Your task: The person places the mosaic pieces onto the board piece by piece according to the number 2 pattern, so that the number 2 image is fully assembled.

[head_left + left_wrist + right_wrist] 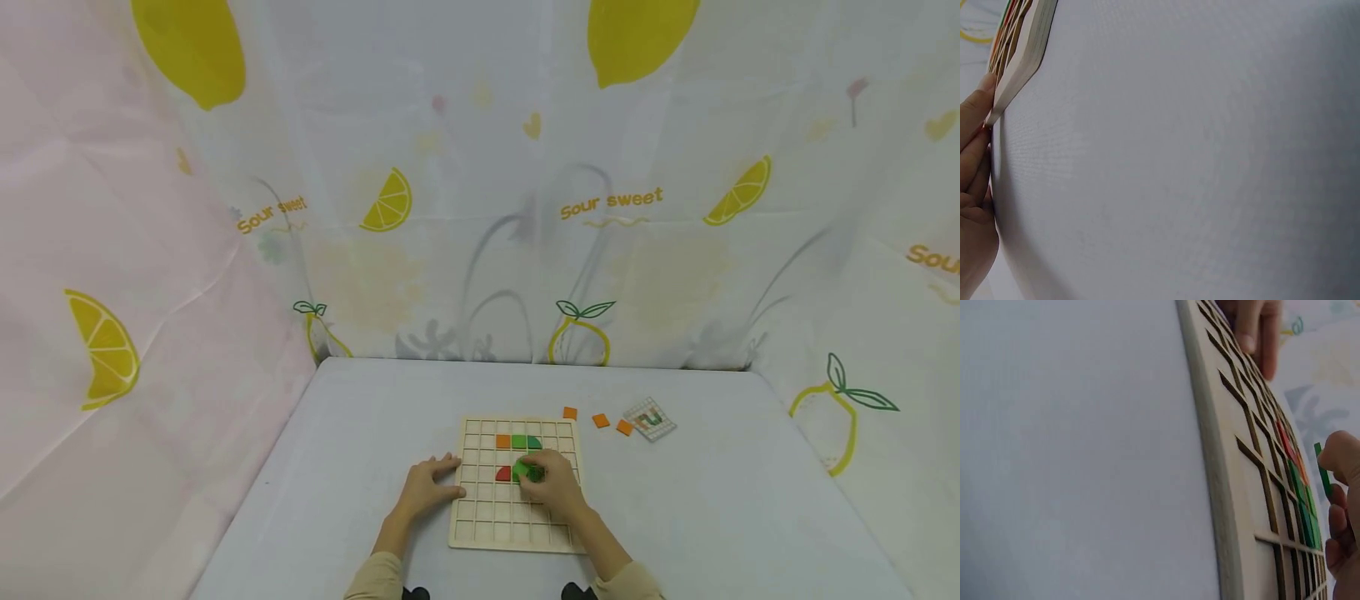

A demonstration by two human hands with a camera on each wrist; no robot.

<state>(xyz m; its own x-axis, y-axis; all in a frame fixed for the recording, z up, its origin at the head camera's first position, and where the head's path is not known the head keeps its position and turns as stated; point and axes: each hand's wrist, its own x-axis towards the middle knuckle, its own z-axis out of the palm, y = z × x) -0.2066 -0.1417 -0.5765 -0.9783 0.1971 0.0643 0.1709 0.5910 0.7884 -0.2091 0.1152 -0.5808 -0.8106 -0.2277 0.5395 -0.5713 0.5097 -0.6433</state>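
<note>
A wooden grid board (483,510) lies on the white table. My left hand (424,490) rests at its left edge, thumb and fingers spread and touching the rim. Over the middle of the board, my right hand (557,485) pinches a thin green tile (1322,470) between thumb and finger, raised off the grid in the right wrist view. In the upper cells sit an orange square (503,442), a green square (519,442) and a dark green rounded piece (534,442). A red rounded piece (503,473) lies lower down. The right fingers partly hide more green pieces.
Three loose orange tiles, one beside the board's top right corner (570,413), others farther right (601,421), lie on the table. A pattern card (649,419) with a grid drawing is next to them. Lemon-printed cloth (480,267) walls the back and sides.
</note>
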